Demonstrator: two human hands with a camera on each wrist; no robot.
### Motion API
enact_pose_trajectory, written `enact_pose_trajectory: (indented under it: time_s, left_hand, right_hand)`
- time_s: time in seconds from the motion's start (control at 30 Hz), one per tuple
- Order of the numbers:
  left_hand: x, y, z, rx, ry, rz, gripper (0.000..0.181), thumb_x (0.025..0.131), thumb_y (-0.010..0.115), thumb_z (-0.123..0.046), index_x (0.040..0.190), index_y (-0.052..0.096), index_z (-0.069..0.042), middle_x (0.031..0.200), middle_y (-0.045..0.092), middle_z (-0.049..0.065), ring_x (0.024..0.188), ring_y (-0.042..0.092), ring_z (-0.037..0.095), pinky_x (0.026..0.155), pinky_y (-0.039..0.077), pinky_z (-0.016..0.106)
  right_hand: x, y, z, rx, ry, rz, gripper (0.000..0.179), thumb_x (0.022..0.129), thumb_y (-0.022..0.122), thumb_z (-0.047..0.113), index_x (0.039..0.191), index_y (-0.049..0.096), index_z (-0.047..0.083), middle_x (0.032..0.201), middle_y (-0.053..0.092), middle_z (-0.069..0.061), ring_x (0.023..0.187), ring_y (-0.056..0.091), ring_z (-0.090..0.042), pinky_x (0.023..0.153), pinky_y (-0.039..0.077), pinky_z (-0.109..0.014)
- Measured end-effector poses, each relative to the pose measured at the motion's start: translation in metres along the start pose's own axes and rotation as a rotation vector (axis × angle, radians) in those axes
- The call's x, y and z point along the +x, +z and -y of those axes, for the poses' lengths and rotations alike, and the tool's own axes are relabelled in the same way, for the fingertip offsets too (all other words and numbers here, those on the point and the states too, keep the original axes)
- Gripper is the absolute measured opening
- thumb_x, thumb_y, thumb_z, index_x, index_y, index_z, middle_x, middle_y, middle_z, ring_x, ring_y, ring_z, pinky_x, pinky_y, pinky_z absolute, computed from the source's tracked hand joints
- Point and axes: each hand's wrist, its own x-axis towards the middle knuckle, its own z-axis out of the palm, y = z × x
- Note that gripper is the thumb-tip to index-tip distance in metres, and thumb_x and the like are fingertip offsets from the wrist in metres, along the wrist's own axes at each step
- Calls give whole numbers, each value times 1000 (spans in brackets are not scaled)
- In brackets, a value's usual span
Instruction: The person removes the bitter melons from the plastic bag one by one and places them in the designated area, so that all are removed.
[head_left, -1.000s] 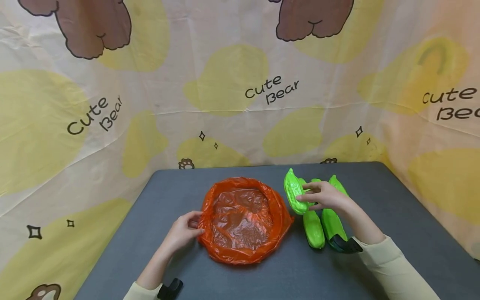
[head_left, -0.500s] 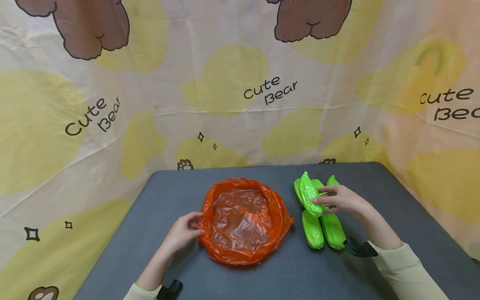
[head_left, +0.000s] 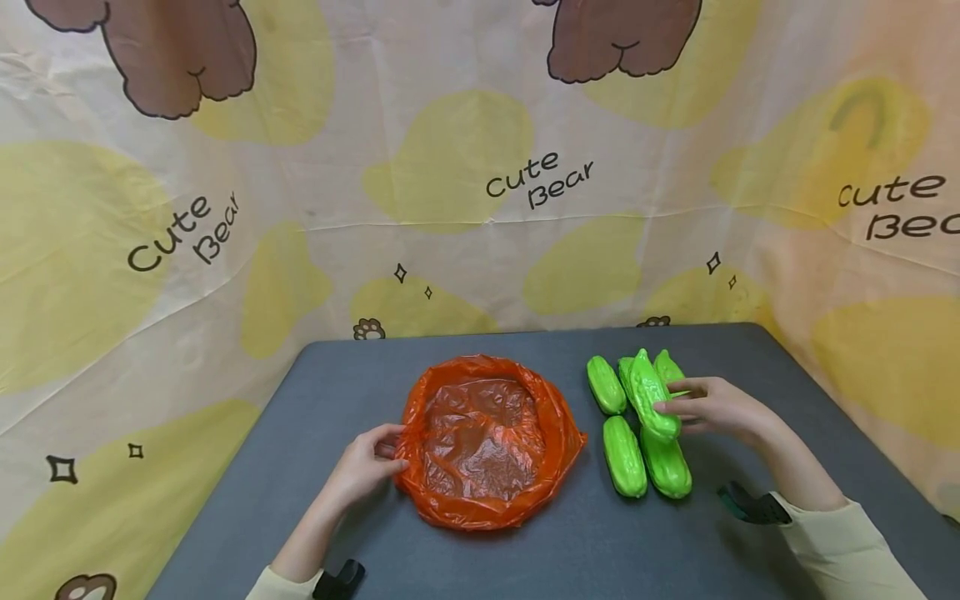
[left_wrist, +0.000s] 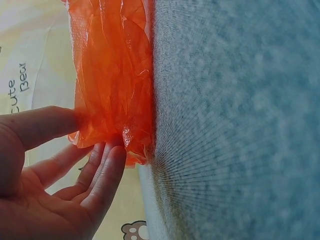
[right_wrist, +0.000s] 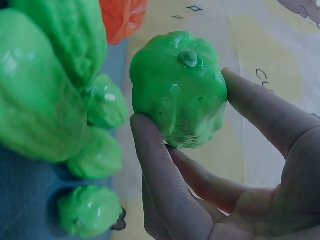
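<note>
In the head view my right hand pinches a bumpy green bitter melon between thumb and fingers, its pointed tip toward the far edge. The right wrist view shows the held bitter melon end-on, stem stub facing the camera. It overlaps several other bitter melons on the table, among them one at the front left and one at the back left. My left hand holds the left rim of an orange plastic bag, which stands wide open. In the left wrist view, fingertips meet the bag's side.
The dark grey table ends at a rounded far edge, against a hanging cloth printed with bears and lettering. Bitter melons lie grouped right of the bag, with a strip of table between.
My right hand has carried the bitter melon rightward, away from the bag and over the other bitter melons, uncovering the back left one. My left hand has stayed at the bag's rim.
</note>
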Motion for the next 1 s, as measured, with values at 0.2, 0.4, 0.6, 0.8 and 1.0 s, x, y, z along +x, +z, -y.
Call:
enact_pose_trajectory:
  time_s: [0.2,0.4,0.6,0.8,1.0]
  left_hand:
    - [0,-1,0,-1,-3,5,46,80,74,-8,123,60,-4,108,66,11,89,64,20,69,51,26]
    - [1,-1,0,12,15,11,46,80,74,-8,123,59,-4,108,66,11,89,64,19,69,51,26]
    - [2,0,1,16,11,2,46,79,74,-7,122,60,-4,105,66,10,88,63,18,69,51,26]
    - [2,1,2,14,10,6,45,79,74,-6,122,60,-4,105,66,10,88,64,18,69,51,25]
    - [2,0,2,15,14,9,45,79,74,-6,122,60,-3,105,66,11,88,64,19,70,51,25]
  right_hand:
    - [-7,-7,-7,-31,31,-10,83,92,60,35,143,19,-15,143,26,-39,120,52,-41,89,51,-42]
    - [-16,-14,-14,-74,46,-19,82,93,59,34,142,20,-18,139,31,-41,115,56,-39,87,52,-42]
    - [-22,-20,-23,-97,57,-23,81,93,59,34,140,21,-19,139,31,-41,112,58,-37,85,53,-42]
    - [-28,-24,-32,-110,64,-22,80,93,59,34,139,22,-20,137,34,-41,109,60,-35,84,53,-41]
    - [-32,-26,-42,-81,83,1,81,92,60,33,138,22,-21,136,35,-42,108,61,-34,84,53,-43]
